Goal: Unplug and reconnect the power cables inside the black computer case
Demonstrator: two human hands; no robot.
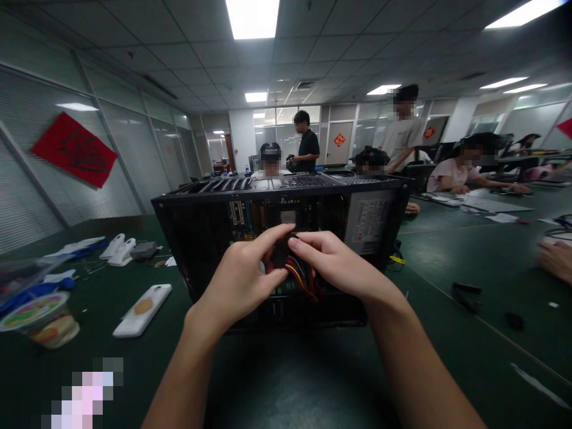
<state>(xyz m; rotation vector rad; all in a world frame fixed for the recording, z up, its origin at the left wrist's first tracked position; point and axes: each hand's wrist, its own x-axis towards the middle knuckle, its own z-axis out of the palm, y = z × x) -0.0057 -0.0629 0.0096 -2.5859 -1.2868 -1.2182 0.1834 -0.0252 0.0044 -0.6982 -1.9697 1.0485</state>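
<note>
An open black computer case [201, 232] lies on its side on the dark green table [286, 381], its inside facing me. My left hand [243, 280] and my right hand [333, 259] meet in front of it. Both pinch a small black power connector [282, 253] with a bundle of red, yellow and black wires [300, 280] running down into the case. A grey power supply [369, 221] sits in the case's right end.
A white phone [142, 310] lies left of the case, a lidded food cup [42, 319] at the far left, white holders [118, 249] behind. Small black parts [467, 295] lie to the right. Another person's hand [556, 259] rests at the right edge. Several people sit and stand beyond.
</note>
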